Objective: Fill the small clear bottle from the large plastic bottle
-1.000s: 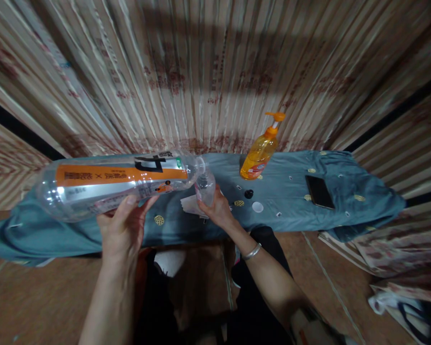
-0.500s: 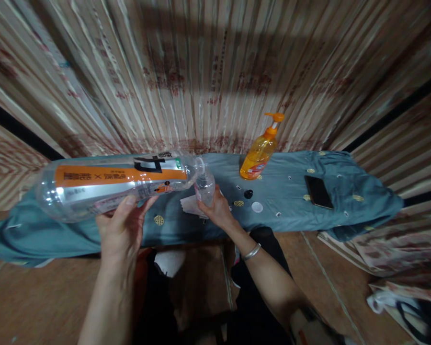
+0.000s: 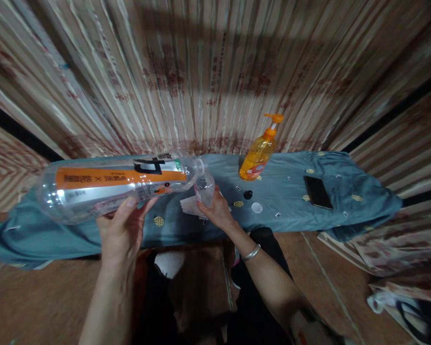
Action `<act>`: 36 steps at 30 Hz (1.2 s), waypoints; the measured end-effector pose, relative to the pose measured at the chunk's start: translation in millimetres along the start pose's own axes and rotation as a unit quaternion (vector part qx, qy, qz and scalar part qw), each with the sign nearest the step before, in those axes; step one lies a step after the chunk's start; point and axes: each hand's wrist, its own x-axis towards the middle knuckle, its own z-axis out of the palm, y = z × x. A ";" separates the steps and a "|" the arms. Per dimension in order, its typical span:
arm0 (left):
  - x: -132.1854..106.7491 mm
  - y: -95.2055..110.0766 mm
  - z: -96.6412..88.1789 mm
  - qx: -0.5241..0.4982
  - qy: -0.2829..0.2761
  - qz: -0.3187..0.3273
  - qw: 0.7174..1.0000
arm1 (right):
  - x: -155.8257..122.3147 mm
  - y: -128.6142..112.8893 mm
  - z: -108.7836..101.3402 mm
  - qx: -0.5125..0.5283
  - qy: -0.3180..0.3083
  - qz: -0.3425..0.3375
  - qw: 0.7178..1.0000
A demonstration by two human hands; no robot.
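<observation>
My left hand (image 3: 124,223) is closed around the underside of a large clear plastic bottle (image 3: 118,179) with an orange and silver label. The bottle lies nearly level in the air, its neck pointing right. In my right hand (image 3: 217,207) is a small clear plastic bottle (image 3: 205,184), held upright with its top at the large bottle's mouth. Whether the two mouths touch, I cannot tell. Behind the small bottle, a white paper-like piece (image 3: 189,206) lies on the cloth, partly hidden. How much liquid either bottle holds is unclear.
A blue-green patterned cloth (image 3: 287,191) covers the narrow table. On it stand an orange pump bottle (image 3: 257,155), a small black cap (image 3: 248,194), a white round cap (image 3: 256,207) and a black phone (image 3: 318,191). Pleated curtains (image 3: 215,72) hang close behind.
Hardly anything differs. The large bottle's base has dipped very slightly, and both hands keep their holds.
</observation>
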 end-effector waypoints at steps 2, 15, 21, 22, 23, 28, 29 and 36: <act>0.0 -0.2 -1.0 0.002 0.003 0.000 1.000 | -0.1 -0.4 -0.3 -0.002 0.000 0.002 1.000; -0.7 -0.3 -2.5 0.021 -0.009 -0.006 1.000 | -0.7 -3.3 -0.8 0.000 0.000 0.002 1.000; -0.2 -1.4 -2.8 0.020 -0.009 -0.006 1.000 | -0.7 -3.6 -0.4 0.002 -0.001 0.012 1.000; 0.0 -1.7 -2.9 0.019 -0.007 -0.006 1.000 | -0.7 -4.1 -0.4 0.002 -0.001 0.013 1.000; 0.3 -2.0 -2.9 0.018 -0.004 -0.006 1.000 | -0.7 -4.6 -0.5 0.002 -0.002 0.013 1.000; 0.9 -2.4 -2.9 0.014 -0.002 -0.009 1.000 | -0.3 -6.4 -1.4 0.001 0.003 0.002 1.000; 0.7 -2.1 -2.8 0.014 -0.003 -0.010 1.000 | -0.2 -6.6 -1.5 -0.001 0.003 0.003 1.000; -1.3 0.0 -0.7 0.031 -0.007 -0.005 0.999 | -0.4 -5.5 -1.7 0.006 -0.004 0.006 1.000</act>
